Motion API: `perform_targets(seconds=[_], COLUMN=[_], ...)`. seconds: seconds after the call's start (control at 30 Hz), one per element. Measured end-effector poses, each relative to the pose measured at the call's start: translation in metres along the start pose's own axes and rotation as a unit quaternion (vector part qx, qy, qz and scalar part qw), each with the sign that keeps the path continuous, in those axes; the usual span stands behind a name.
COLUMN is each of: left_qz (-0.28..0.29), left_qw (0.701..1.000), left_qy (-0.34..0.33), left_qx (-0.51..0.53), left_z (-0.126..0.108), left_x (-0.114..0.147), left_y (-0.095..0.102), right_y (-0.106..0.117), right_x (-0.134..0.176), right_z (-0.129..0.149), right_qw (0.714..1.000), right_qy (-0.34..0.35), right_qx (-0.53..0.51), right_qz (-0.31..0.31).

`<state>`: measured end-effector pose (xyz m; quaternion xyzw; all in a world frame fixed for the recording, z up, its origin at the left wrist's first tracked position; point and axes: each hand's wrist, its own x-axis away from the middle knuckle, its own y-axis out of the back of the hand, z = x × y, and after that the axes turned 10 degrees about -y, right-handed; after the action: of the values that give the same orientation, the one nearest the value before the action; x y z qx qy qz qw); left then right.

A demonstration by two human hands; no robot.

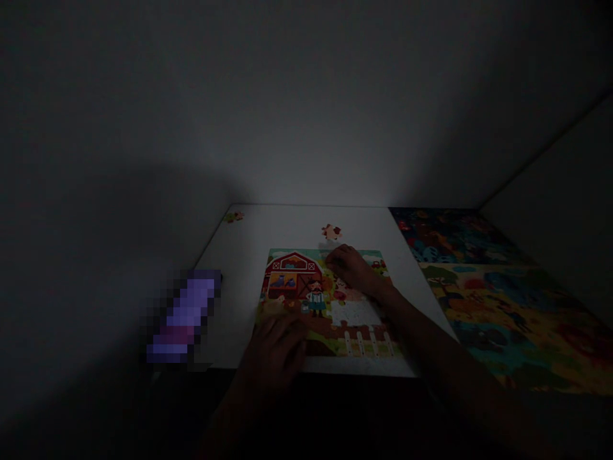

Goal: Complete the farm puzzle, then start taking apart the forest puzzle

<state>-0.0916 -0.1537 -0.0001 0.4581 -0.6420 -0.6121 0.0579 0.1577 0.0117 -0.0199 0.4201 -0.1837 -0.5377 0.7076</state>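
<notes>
A farm-scene jigsaw puzzle (313, 332) lies on a white table, with a red barn, a figure in overalls and a white fence. Right of the figure is a gap (357, 313) where the pale surface shows through. My right hand (352, 265) is over the puzzle's upper part, fingers bent and pressed together near the top edge; what they hold, if anything, is hidden. At the lower left, my left hand (280, 338) rests on the puzzle with its fingers loosely stretched and somewhat dark. One loose puzzle piece (331, 231) sits just beyond the top edge.
More loose pieces (234, 217) lie at the table's far left corner. Two other picture puzzles, a dark one (445, 233) and an animal scene (502, 313), cover the right side. A pixelated, glowing phone-like object (184, 316) is at the left edge. A wall (306, 128) rises behind.
</notes>
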Motion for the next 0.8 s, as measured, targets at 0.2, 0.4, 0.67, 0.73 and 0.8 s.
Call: perform_targets(seconds=[0.2, 0.4, 0.67, 0.73, 0.8], left_qz=[0.06, 0.09, 0.105, 0.105, 0.096], left_qw=[0.996, 0.989, 0.974, 0.969, 0.964], left_qy=[0.053, 0.082, 0.152, 0.176, 0.202], left_qx=[-0.049, -0.084, -0.128, -0.136, -0.143], left_z=[0.05, 0.084, 0.121, 0.131, 0.141], left_x=[-0.026, -0.065, -0.09, -0.095, -0.101], left_y=[-0.003, -0.013, -0.02, -0.021, -0.023], right_y=[-0.004, -0.004, -0.006, -0.006, -0.006], right_x=[-0.001, -0.002, -0.002, -0.002, -0.002], right_z=[-0.001, -0.003, -0.004, -0.004, -0.004], right_qw=[1.0, 1.0, 0.999, 0.999, 0.998], right_qy=[-0.008, 0.009, -0.002, 0.0, 0.004], right_qx=[-0.001, -0.026, -0.051, -0.053, -0.057], right_qz=[-0.01, -0.01, -0.011, -0.006, -0.003])
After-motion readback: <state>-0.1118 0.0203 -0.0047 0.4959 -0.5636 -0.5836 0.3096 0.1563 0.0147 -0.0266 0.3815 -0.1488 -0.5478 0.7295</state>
